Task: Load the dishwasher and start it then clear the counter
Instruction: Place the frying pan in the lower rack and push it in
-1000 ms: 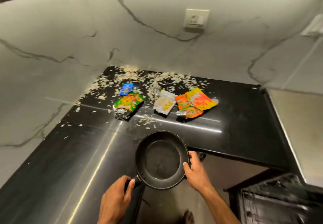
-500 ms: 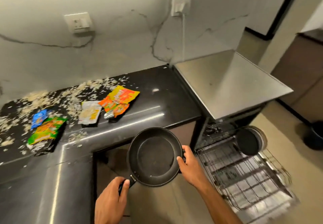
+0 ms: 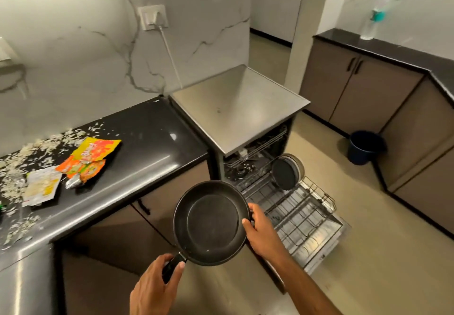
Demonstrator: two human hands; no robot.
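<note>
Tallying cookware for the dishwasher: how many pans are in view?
2: a frying pan held in both hands, and a smaller pan standing in the pulled-out lower rack. Others may hide inside.

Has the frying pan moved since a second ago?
Yes. The frying pan, held in both hands, has left the counter edge and gone right, toward the pulled-out dishwasher rack.

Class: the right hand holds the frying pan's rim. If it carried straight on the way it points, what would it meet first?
Probably the pulled-out lower rack of the dishwasher, just beyond the right hand; depth is unclear.
</note>
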